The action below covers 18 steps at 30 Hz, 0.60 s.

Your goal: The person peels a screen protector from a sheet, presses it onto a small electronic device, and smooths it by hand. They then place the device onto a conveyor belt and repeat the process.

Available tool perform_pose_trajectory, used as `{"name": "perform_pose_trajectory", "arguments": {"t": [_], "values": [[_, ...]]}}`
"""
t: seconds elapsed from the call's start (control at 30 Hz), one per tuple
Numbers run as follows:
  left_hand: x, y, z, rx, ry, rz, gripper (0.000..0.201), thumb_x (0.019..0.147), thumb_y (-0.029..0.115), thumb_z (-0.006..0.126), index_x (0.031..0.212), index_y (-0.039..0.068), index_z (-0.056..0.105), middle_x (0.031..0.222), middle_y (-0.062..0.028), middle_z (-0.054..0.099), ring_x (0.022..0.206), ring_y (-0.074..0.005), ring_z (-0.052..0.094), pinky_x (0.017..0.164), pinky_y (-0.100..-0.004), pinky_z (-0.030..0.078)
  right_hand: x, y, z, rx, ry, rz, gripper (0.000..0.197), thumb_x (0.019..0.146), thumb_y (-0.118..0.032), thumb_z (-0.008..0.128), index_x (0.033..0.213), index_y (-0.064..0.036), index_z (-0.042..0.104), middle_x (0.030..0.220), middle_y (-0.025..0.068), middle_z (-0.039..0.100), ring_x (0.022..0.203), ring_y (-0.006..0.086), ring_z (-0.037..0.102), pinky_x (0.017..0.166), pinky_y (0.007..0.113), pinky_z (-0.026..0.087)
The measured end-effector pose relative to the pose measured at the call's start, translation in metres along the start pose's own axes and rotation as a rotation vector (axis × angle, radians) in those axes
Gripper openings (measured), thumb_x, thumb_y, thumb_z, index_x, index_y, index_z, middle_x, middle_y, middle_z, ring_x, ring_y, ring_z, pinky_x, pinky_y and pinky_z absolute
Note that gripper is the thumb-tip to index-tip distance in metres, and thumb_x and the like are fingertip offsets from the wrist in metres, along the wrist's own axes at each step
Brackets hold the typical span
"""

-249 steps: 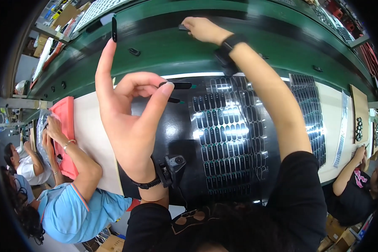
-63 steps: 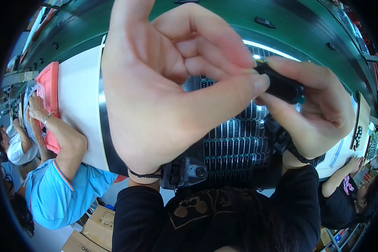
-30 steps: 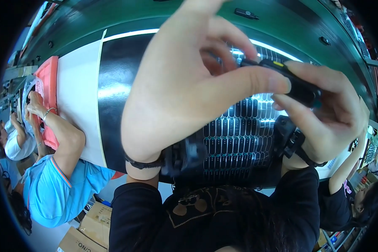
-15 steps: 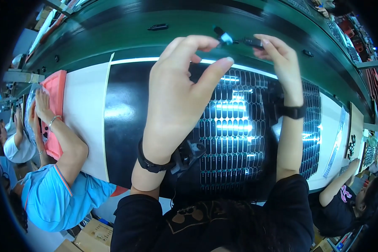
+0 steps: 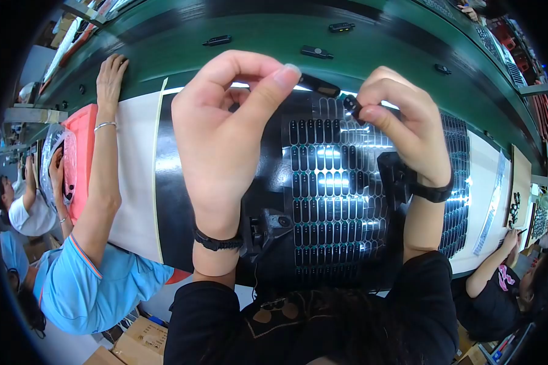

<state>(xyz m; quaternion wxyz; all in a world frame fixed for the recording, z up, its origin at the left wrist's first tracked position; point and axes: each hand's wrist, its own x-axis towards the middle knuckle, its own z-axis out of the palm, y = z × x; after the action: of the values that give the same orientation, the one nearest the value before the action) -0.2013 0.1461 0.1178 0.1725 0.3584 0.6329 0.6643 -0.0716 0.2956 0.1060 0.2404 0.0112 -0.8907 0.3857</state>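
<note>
While both hands hang above the near edge of the green belt, the work looks partly done, with one piece in each hand and plenty left in the sheet. The left hand pinches one end of a black strip between thumb and forefinger, the strip's free end pointing toward the other hand. The right hand, its fingers curled, pinches a small black piece just beside that free end; I cannot tell whether the two touch.

Below them, on the black mat, lies the clear sheet with rows of oblong slots. The lower and left rows are mostly filled with dark pieces, while the upper right part shows bare outlines, so I would judge that some have been taken and many remain. A second sheet, beyond the right forearm, also looks well filled.

On the belt, four black gadgets lie apart from one another: a left one, a middle one, a far one and a right one. None is being touched by these hands, and whether those are finished is too small to tell
</note>
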Motion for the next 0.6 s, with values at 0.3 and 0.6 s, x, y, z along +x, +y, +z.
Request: {"name": "perform_pose_trajectory", "arguments": {"t": [0.3,0.6], "values": [[0.004,-0.007,-0.014,-0.041,0.143,0.117,0.01,0.077,0.001,0.058,0.085,-0.002,0.056,0.078,-0.0039,0.056,0.074,-0.0088,0.051,0.07,-0.0185,0.039,0.001,-0.007,0.004,-0.059,0.155,-0.15,0.007,0.069,-0.001,0.06,0.073,0.0006,0.054,0.071,0.0065,0.054,0.064,0.0192,0.05,0.057,0.027,0.04],[0.004,-0.008,-0.005,0.016,-0.117,0.209,0.041,0.072,-0.003,0.061,0.109,-0.004,0.045,0.077,-0.0082,0.058,0.074,-0.0104,0.055,0.067,-0.0196,0.045,0.01,-0.023,0.011,-0.29,0.09,-0.119,0.008,0.068,-0.003,0.06,0.072,-0.0018,0.054,0.068,0.0069,0.051,0.063,0.0225,0.05,0.056,0.029,0.04]]}}
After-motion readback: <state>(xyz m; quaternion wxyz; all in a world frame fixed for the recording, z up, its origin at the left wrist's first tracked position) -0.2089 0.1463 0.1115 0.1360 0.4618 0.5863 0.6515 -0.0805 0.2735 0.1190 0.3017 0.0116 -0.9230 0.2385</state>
